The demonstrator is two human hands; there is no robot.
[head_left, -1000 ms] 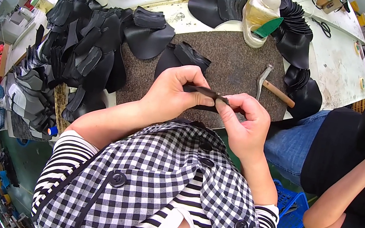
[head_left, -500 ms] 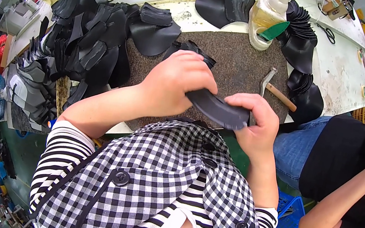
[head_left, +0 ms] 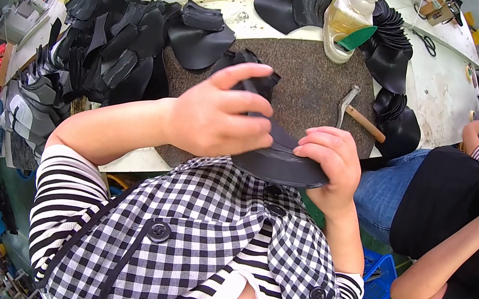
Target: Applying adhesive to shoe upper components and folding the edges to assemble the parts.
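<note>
Currently pinching black piece [head_left: 282, 168] by its right end in right hand [head_left: 332, 161]; running lengthwise left-right between the hands, bowed toward torso [head_left: 206, 227]. Holding left hand [head_left: 219, 119] over its left part, fingers loosely spread, blocking view; can't tell if gripping. Nearer to right hand. Beyond the hands, on the counter [head_left: 437, 98], note mat [head_left: 310, 75], black stack [head_left: 244, 61] just past left hand, hammer [head_left: 364, 123] past right hand, bottle [head_left: 337, 32] farther out.
</note>
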